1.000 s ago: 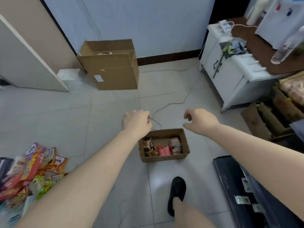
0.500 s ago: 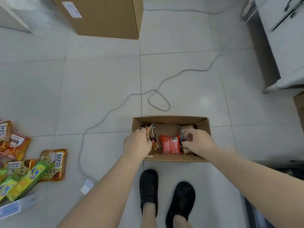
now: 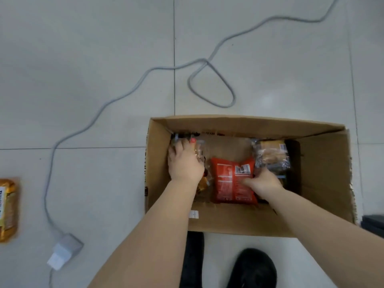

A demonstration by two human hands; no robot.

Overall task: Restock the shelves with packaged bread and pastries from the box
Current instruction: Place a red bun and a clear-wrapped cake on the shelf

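Observation:
An open cardboard box (image 3: 318,167) stands on the tiled floor right in front of me. Inside lie a red packet (image 3: 228,179), a clear-wrapped bread pack (image 3: 270,154) at the right, and clear-wrapped pastries (image 3: 199,154) at the left. My left hand (image 3: 185,163) reaches into the box's left side and its fingers curl over the clear-wrapped pastries. My right hand (image 3: 261,181) sits at the red packet's right edge, the thumb lying on the packet and the fingers tucked toward the bread pack. What the right fingers hold is hidden.
A grey cable (image 3: 209,84) loops across the tiles beyond the box and ends in a white plug (image 3: 64,252) at the lower left. An orange snack pack (image 3: 8,208) lies at the left edge. My black shoes (image 3: 251,269) stand just behind the box.
The camera has come much closer to the box. Both hands went from the box's rim down inside it, the left onto the pastries, the right onto the red packet's edge.

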